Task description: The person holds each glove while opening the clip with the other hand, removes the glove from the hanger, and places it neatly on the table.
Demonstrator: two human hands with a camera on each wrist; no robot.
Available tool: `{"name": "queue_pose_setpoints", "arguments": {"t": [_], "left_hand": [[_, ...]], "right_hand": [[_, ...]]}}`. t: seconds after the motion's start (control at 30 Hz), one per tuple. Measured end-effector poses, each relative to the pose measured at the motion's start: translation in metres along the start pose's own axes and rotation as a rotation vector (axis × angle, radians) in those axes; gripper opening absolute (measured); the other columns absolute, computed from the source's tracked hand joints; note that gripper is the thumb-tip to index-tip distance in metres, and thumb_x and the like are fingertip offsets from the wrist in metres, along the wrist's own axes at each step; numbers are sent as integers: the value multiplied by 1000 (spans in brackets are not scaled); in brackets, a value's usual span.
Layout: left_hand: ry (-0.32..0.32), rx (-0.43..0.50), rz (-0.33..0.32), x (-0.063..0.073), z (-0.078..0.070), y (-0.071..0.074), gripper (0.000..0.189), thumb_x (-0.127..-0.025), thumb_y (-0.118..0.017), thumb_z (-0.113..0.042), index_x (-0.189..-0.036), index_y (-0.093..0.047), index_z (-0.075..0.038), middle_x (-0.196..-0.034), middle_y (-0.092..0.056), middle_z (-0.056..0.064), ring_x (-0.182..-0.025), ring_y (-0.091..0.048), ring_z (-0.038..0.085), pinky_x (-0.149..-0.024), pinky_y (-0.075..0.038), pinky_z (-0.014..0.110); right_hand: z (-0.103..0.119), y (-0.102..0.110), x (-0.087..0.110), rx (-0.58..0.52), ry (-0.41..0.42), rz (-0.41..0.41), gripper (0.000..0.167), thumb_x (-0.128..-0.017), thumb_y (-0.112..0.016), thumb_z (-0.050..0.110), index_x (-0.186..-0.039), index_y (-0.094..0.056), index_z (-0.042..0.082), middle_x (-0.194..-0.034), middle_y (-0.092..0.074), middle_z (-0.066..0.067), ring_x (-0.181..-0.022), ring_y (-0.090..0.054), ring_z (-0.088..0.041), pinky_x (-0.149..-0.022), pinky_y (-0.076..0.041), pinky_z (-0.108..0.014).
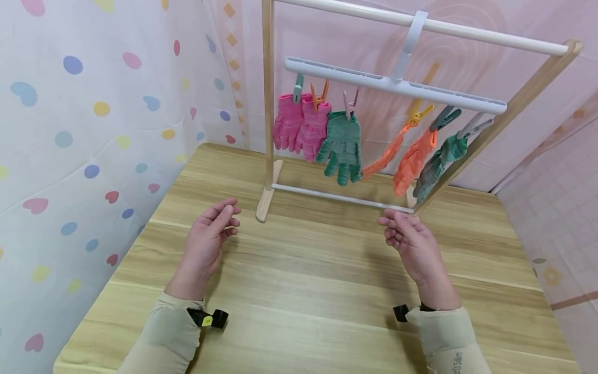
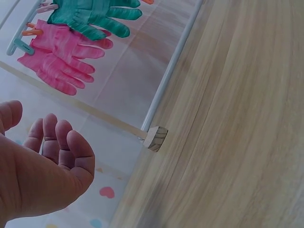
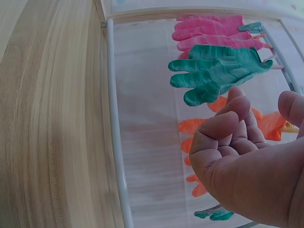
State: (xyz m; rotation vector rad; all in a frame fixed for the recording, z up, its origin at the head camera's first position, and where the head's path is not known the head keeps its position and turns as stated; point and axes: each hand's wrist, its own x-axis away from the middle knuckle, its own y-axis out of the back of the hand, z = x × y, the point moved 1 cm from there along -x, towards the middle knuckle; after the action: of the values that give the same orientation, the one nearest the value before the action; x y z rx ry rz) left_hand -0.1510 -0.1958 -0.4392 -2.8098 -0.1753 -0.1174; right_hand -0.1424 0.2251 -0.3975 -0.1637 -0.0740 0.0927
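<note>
**Nothing in my grasp, everything hanging just beyond**

From my head, I see my left hand (image 1: 207, 234) and right hand (image 1: 413, 241) well apart above the bench (image 1: 299, 296), both loosely curled and holding nothing. Beyond them stands one rack (image 1: 268, 93), with one hanger (image 1: 345, 78) hooked over its top rail (image 1: 345, 9). I count six gloves below the hanger: two pink gloves (image 1: 312, 127) and one of two green gloves (image 1: 344, 145) ahead and to the right of my left hand, then two orange gloves (image 1: 415, 161) and the other green one beyond my right. Six clips (image 1: 298, 88) hold them, one apiece. The hanger slopes lower on my right-hand side; with a single hook, I judge a knock from my right hand could swing it. A tug on a glove might pull it from its lone clip.

From my left wrist, my thumb stands apart from my bent fingers, nothing between them; two pink gloves and one green hang ahead.

From my right wrist, that thumb is likewise clear of the curled fingers, which partly hide the orange gloves, so I can't count those cleanly here.
</note>
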Motion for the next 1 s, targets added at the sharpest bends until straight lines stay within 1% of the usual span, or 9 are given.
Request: {"name": "queue_pose_setpoints", "arguments": {"t": [0.1, 0.27, 0.37, 0.47, 0.6, 0.77, 0.83, 0.9, 1.0], "left_hand": [[6, -15, -6, -1, 0, -1, 25, -109, -64, -26, -130, -68, -12, -104, -73, -11, -88, -64, 7, -82, -54, 23], [6, -68, -11, -3, -4, -4, 24, -108, -65, -28, -127, -69, -14, -103, -72, -11, -88, -64, 8, -81, -53, 23], [-3, -110, -2, -4, -7, -6, 18, -108, -65, -29, -122, -70, -19, -104, -72, -12, -88, -63, 8, -81, -53, 23], [-10, -152, 10, -5, -10, -8, 16, -108, -65, -31, -120, -70, -22, -106, -73, -11, -89, -63, 8, -82, -54, 24], [-11, -181, 13, -5, -13, -10, 17, -108, -66, -31, -120, -70, -21, -106, -74, -12, -90, -64, 8, -84, -55, 25], [-9, -189, 12, -6, -17, -10, 16, -107, -67, -32, -119, -71, -21, -104, -74, -13, -89, -64, 9, -84, -56, 24], [-13, -198, 15, -7, -19, -9, 16, -107, -67, -32, -119, -71, -22, -103, -73, -14, -89, -64, 9, -83, -56, 23], [-22, -221, 13, -8, -21, -8, 21, -107, -67, -32, -122, -71, -18, -103, -74, -14, -90, -64, 9, -82, -55, 23], [-34, -262, 15, -9, -24, -7, 22, -108, -66, -31, -124, -71, -17, -102, -74, -15, -89, -64, 9, -82, -55, 22]], "right_hand": [[0, -1, -1, -3, -4, 3, 26, -114, -52, 33, -113, -77, 28, -105, -80, 12, -87, -62, -7, -80, -50, -22], [3, -5, -6, 30, -4, 31, 26, -114, -52, 31, -113, -78, 29, -105, -79, 13, -88, -62, -7, -80, -50, -22], [6, -8, -9, 51, 12, 53, 26, -114, -52, 31, -118, -77, 26, -106, -79, 13, -89, -61, -8, -80, -49, -23], [9, -11, -12, 56, 26, 71, 27, -114, -52, 30, -122, -76, 20, -107, -79, 12, -89, -61, -8, -79, -49, -23], [11, -15, -14, 64, 21, 85, 28, -114, -52, 29, -124, -75, 17, -107, -80, 12, -89, -62, -9, -80, -51, -23], [13, -20, -17, 81, 8, 91, 25, -114, -52, 29, -122, -75, 21, -107, -79, 12, -89, -62, -9, -81, -52, -23], [14, -23, -18, 90, 3, 90, 26, -114, -53, 29, -124, -74, 17, -106, -79, 11, -89, -61, -9, -80, -51, -23], [14, -25, -19, 97, -1, 92, 27, -114, -53, 29, -126, -73, 14, -105, -79, 11, -89, -61, -9, -80, -51, -23], [15, -28, -21, 125, -8, 102, 28, -113, -54, 28, -127, -70, 11, -105, -78, 11, -89, -59, -9, -80, -50, -23]]}}
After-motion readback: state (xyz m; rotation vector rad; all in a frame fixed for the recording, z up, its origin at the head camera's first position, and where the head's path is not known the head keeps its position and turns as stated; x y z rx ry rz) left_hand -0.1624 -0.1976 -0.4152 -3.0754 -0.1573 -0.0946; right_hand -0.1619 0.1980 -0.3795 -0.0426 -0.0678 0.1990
